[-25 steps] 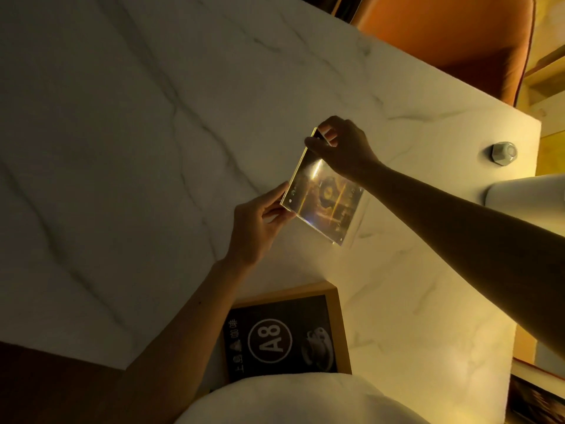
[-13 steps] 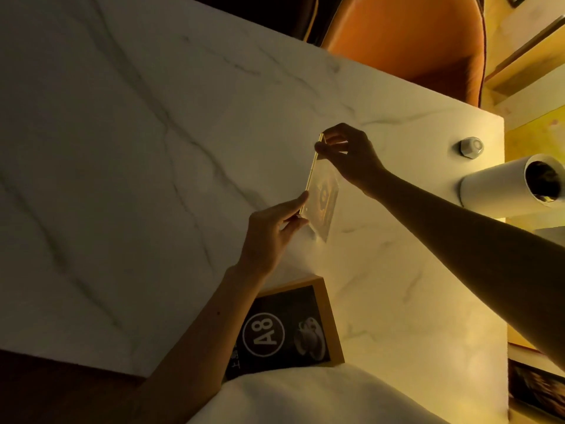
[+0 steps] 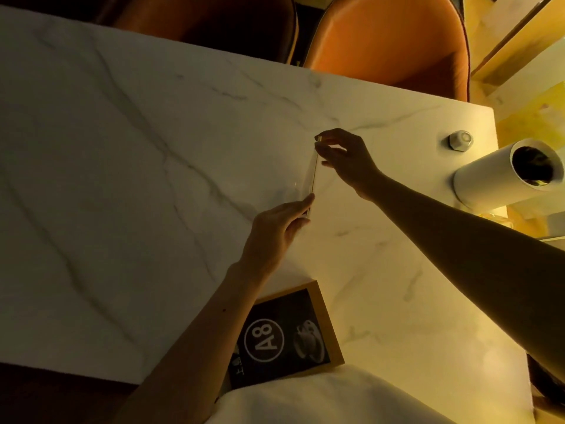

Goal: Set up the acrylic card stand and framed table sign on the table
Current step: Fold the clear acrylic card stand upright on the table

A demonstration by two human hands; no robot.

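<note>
The clear acrylic card stand (image 3: pixel 312 175) stands upright on the white marble table (image 3: pixel 122 179), seen edge-on as a thin line. My left hand (image 3: pixel 275 231) pinches its near end between fingertips. My right hand (image 3: pixel 345 157) holds its far top corner with thumb and fingers. The framed table sign (image 3: pixel 290 335), a black card marked A8 in a wooden frame, lies flat at the near table edge, partly under my left forearm.
A white cylinder lamp (image 3: pixel 507 175) and a small hexagonal knob (image 3: pixel 460 140) sit at the table's right side. An orange chair (image 3: pixel 391 41) and a darker chair (image 3: pixel 198 22) stand beyond the far edge. White clothing (image 3: pixel 321 399) covers the near bottom.
The acrylic stand has turned from tilted, showing its card face, to upright and edge-on on the table. Both hands stayed on its two ends.
</note>
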